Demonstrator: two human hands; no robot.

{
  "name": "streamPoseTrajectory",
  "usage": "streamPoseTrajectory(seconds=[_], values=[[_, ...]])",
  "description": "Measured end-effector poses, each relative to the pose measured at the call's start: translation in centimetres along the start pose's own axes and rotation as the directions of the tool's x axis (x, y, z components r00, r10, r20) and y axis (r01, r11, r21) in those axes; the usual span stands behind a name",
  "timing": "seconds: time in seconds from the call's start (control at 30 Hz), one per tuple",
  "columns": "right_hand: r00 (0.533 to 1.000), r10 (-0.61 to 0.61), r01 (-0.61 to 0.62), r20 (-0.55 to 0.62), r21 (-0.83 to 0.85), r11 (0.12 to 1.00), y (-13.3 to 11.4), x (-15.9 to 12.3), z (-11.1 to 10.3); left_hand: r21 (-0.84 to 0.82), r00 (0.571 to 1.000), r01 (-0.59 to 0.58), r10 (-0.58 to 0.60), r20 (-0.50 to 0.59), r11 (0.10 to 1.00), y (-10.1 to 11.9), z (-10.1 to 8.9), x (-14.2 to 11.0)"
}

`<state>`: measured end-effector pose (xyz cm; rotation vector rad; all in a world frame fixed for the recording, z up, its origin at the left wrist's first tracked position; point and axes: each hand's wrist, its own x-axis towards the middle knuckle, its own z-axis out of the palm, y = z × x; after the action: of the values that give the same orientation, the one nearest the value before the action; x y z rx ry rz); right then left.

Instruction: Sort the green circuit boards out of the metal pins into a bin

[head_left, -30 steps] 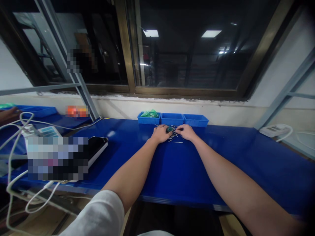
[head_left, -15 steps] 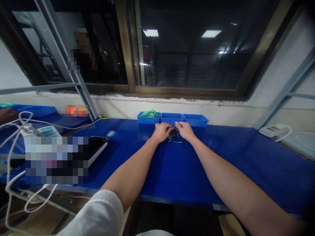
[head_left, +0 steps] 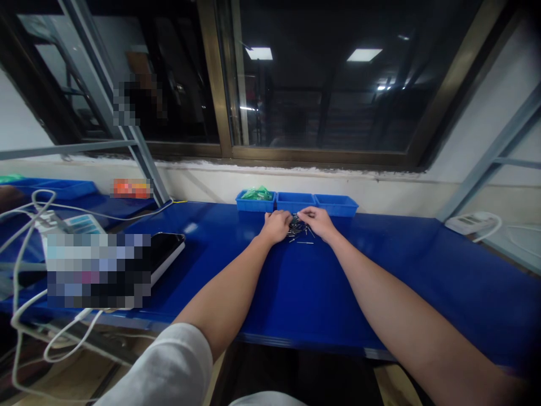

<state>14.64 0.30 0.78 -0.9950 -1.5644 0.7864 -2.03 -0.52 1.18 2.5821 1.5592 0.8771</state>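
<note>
Blue workbench point(head_left: 380, 270) beneath a window point(head_left: 338, 101); three blue plastic bins point(head_left: 296, 206) along its back edge; loose metal pins point(head_left: 299, 230) heaped just before them, between left hand point(head_left: 276, 226) and right hand point(head_left: 316, 221); fingers curled at the heap, grip unclear.

Blue bins point(head_left: 295, 206) line the workbench's point(head_left: 393, 282) back edge — a green bag point(head_left: 256, 194) in one — and a white power strip point(head_left: 472, 223) sits far right.
</note>
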Motion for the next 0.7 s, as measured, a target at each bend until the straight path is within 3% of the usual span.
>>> streamPoseTrajectory(seconds=[0.33, 0.43, 0.57, 0.7], values=[[0.994, 0.1, -0.096, -0.044, 0.093, 0.991, -0.5, -0.1, -0.5, -0.058, 1.0, -0.007, 0.007, -0.013, 0.998, 0.1, 0.0, -0.1], [0.977, 0.103, -0.091, -0.186, 0.072, 0.993, 0.1, 0.4, -1.2, -0.113, 0.997, 0.008, -0.017, -0.079, 0.994, 0.0, -0.1, -0.1], [0.901, 0.099, -0.091, -0.423, 0.039, 0.995, 0.8, 1.2, -2.5, -0.127, 0.995, 0.016, -0.029, -0.1, 0.992, -0.2, -0.1, 0.0], [0.847, 0.13, -0.07, -0.516, 0.133, 0.989, 0.9, 1.7, -4.1, -0.125, 0.994, -0.012, -0.002, -0.109, 0.992, -0.5, 0.1, 0.1]])
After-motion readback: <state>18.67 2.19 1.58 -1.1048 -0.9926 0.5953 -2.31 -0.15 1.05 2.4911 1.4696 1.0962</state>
